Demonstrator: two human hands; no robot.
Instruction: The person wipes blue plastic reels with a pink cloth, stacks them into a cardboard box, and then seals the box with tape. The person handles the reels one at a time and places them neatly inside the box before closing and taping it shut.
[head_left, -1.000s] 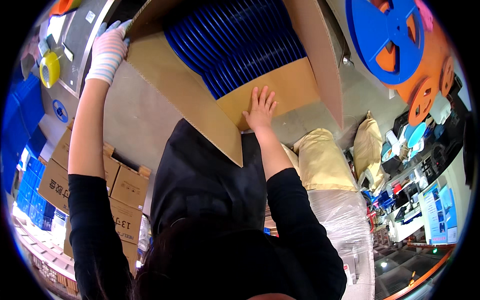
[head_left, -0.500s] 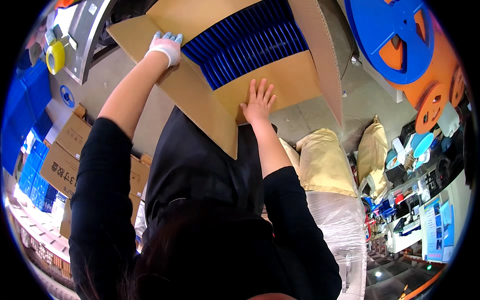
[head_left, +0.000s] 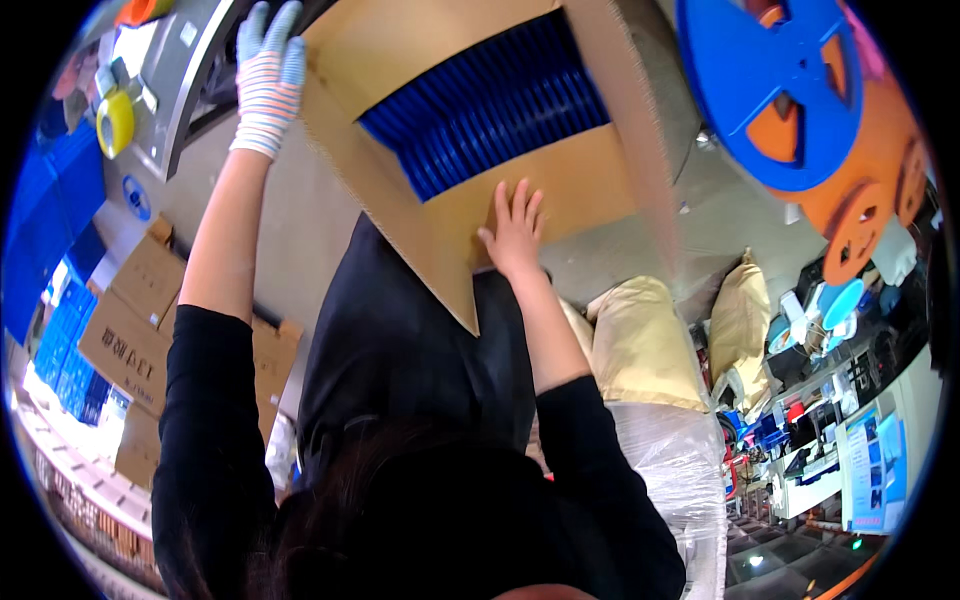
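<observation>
An open cardboard box (head_left: 590, 180) stands in front of me with its flaps raised and folded outward. Inside it, a row of thin blue discs (head_left: 495, 105), probably plastic reels, is packed on edge. My right hand (head_left: 515, 235) is bare, with fingers spread against the near cardboard panel. My left hand (head_left: 270, 85) wears a striped white glove with blue-grey fingertips. Its fingers are stretched upward beside the left flap (head_left: 375, 190), holding nothing; whether it touches the cardboard I cannot tell.
Large blue reels (head_left: 770, 90) and orange reels (head_left: 855, 230) stand at the right. Tan sacks (head_left: 645, 345) are near my right arm. Stacked cartons (head_left: 130, 350) are at the left, below a metal-edged table (head_left: 160, 110) with a yellow tape roll (head_left: 115, 123).
My left hand has let go of the box's left corner and moved up and left, fingers now extended. My right hand stays on the near panel. The view has shifted slightly.
</observation>
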